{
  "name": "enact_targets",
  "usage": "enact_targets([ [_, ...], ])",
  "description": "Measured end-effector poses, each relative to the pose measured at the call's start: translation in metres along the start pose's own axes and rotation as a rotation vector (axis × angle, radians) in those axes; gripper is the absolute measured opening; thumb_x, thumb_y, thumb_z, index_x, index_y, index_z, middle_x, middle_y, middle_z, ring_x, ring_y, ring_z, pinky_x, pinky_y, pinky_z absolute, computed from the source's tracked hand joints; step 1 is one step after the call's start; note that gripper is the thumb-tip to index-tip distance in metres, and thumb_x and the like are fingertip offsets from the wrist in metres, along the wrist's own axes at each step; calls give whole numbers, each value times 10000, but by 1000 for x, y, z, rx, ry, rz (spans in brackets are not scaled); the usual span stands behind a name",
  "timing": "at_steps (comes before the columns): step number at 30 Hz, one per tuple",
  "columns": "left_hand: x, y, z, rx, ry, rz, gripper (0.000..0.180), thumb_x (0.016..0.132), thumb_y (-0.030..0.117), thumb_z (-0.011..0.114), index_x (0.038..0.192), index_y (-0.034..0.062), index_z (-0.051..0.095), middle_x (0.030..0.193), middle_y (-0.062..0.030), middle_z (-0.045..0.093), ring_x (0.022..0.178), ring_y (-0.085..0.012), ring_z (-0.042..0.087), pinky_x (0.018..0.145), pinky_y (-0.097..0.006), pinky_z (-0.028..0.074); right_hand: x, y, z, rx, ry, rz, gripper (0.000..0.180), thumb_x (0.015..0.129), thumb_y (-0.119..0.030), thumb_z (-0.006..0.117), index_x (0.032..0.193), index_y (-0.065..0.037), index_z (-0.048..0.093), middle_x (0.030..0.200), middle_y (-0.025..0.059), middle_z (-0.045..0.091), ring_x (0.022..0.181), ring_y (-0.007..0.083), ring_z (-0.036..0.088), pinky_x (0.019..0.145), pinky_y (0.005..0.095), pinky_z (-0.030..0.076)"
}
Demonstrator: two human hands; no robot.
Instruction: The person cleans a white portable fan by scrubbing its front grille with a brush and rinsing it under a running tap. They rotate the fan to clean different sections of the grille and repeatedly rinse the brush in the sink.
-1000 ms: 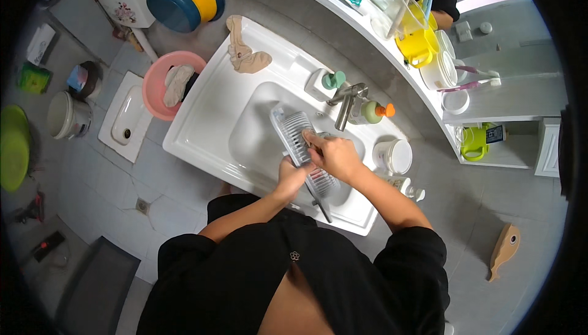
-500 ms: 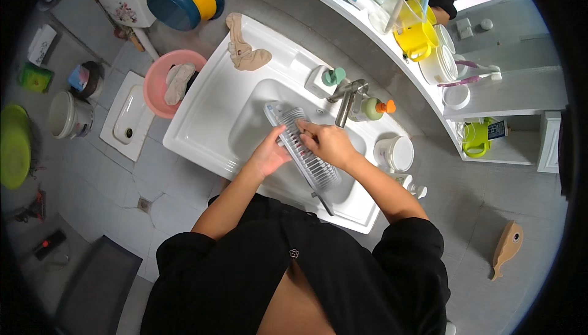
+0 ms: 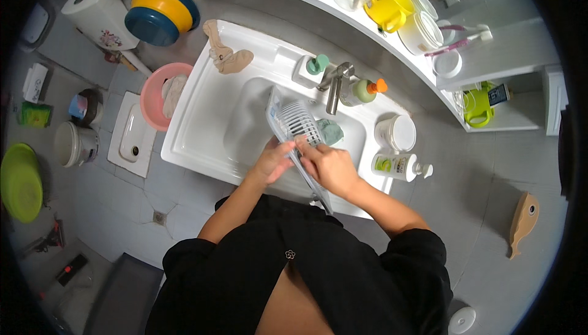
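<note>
We saw the grey slatted plastic rack (image 3: 300,117) at the centre of the frame, tilted over the white washbasin (image 3: 199,136). We judged the left hand (image 3: 273,162) closed on its left edge; the right hand (image 3: 331,167) bent its fingers against the slats, but we could not tell whether they pinched anything. We judged that wet plastic and a one-edge hold could have let the rack slip into the basin, or pushing fingers could have caught between slats. Hands hid the rack's middle, and the green cloth (image 3: 331,132) was partly covered, its full shape unclear.
</note>
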State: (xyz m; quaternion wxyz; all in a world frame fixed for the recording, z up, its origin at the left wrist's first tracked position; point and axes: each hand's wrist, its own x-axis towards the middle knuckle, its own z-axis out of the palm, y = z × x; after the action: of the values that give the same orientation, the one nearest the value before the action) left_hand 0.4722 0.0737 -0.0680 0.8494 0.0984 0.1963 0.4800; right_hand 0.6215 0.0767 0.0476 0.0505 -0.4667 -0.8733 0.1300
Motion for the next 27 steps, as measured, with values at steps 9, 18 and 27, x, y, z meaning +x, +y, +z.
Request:
enact_targets([
  [9,-11,2,24,101,89,69,615,780,41,638,1302,70,315,1205,-69,479,1117,-201,490,955,-374,411,-22,-7,1,124,134,92,426,781,-181,627,1197,-147,541,674,93,569,579,300,589,507,384,489],
  [18,-23,17,48,127,97,69,657,766,62,672,1308,56,301,1218,-103,474,1132,-226,486,964,-404,412,-58,28,-18,670,150,343,483,830,-147,607,1292,-125,466,962,185,610,695,283,606,634,341,490],
  [27,-27,1,48,308,71,76,752,762,161,689,1357,39,247,1279,-119,427,1171,-250,442,981,-425,378,-57,28,-7,408,-9,-10,514,773,-117,649,1262,-180,504,811,86,576,686,278,589,612,351,484],
])
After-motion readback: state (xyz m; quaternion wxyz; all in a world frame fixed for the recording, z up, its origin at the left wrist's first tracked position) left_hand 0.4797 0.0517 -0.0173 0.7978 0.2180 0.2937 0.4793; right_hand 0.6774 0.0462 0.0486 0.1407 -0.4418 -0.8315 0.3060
